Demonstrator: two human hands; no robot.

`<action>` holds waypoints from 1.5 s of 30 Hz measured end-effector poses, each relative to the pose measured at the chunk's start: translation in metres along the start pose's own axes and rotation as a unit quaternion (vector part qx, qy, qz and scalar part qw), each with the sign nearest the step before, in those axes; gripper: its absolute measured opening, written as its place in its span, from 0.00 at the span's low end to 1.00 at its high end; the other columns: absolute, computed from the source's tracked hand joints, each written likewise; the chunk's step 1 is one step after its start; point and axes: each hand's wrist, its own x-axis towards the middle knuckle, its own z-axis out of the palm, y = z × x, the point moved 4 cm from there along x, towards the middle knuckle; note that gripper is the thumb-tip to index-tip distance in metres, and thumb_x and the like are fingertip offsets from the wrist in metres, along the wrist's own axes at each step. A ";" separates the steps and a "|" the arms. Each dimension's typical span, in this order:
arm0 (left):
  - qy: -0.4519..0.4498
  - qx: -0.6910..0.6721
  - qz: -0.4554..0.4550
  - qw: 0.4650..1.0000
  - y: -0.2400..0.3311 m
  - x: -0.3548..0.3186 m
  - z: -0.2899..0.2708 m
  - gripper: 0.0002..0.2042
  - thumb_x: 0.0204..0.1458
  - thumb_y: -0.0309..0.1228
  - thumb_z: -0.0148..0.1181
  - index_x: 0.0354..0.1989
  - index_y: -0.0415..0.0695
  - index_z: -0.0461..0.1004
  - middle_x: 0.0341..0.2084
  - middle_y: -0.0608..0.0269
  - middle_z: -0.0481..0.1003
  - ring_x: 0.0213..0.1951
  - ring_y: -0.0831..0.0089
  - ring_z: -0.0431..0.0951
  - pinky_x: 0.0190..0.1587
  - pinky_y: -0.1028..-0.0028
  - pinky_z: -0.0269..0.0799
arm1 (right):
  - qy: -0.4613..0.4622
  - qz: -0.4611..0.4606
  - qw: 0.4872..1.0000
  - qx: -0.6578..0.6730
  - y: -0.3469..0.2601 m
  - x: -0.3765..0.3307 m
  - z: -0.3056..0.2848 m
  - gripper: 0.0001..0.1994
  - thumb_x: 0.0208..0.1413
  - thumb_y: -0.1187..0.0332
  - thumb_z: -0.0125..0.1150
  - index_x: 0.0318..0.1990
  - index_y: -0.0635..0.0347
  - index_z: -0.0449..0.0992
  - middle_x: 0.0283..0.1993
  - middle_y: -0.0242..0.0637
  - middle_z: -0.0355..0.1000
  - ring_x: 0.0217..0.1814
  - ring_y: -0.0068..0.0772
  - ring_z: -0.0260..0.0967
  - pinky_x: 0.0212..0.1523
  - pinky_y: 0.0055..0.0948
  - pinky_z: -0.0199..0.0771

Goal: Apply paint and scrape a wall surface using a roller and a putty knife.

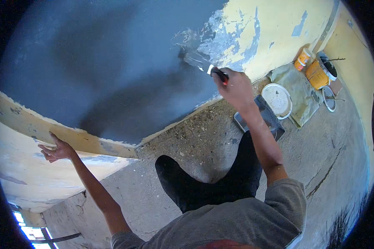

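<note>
My right hand (238,90) is closed around the handle of a wide scraper (198,61), black and red at the grip. Its broad blade lies against the wall (124,45), where smooth dark blue-grey coating meets patchy cream paint (278,29). Down at the left, my left hand (59,151) is open by a cream wall edge (70,133), fingers spread and nothing in them. One finger appears to touch that edge.
Right of my knees lies a dark rectangular tray (271,120), partly behind my right forearm. Past it are a round white lid (277,101), a greenish sheet (304,99), a yellow bucket (318,76), a small orange-and-white tub (303,59) and another lid (329,99). Debris litters the concrete floor (191,137).
</note>
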 end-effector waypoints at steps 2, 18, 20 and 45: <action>-0.014 0.006 -0.018 1.000 -0.001 0.001 0.001 0.39 0.42 0.63 0.62 0.58 0.49 0.69 0.46 0.46 0.67 0.52 0.53 0.63 0.50 0.50 0.58 | -0.002 -0.014 1.000 -0.014 -0.019 0.008 0.003 0.14 0.55 0.58 0.58 0.27 0.61 0.75 0.19 0.48 0.72 0.24 0.49 0.75 0.27 0.44 0.75; -0.018 -0.008 -0.032 0.999 0.001 0.000 -0.001 0.41 0.41 0.63 0.63 0.59 0.47 0.68 0.46 0.46 0.65 0.53 0.52 0.60 0.50 0.49 0.58 | 0.018 -0.074 0.991 -0.108 -0.031 0.035 0.013 0.17 0.57 0.58 0.54 0.27 0.65 0.75 0.20 0.51 0.72 0.23 0.51 0.75 0.26 0.43 0.76; -0.037 -0.009 -0.042 0.998 0.000 -0.001 0.000 0.39 0.42 0.60 0.65 0.59 0.46 0.68 0.50 0.44 0.62 0.58 0.51 0.56 0.54 0.47 0.58 | 0.017 -0.072 0.991 -0.115 -0.026 0.036 0.010 0.17 0.57 0.59 0.54 0.26 0.64 0.75 0.20 0.51 0.72 0.23 0.50 0.75 0.26 0.42 0.76; -0.016 0.008 -0.015 1.000 -0.011 -0.001 0.006 0.39 0.42 0.62 0.63 0.57 0.45 0.70 0.46 0.47 0.67 0.55 0.55 0.61 0.55 0.51 0.55 | -0.067 0.288 0.950 0.096 0.227 0.008 0.065 0.26 0.56 0.44 0.52 0.26 0.62 0.79 0.20 0.43 0.73 0.24 0.40 0.72 0.29 0.41 0.70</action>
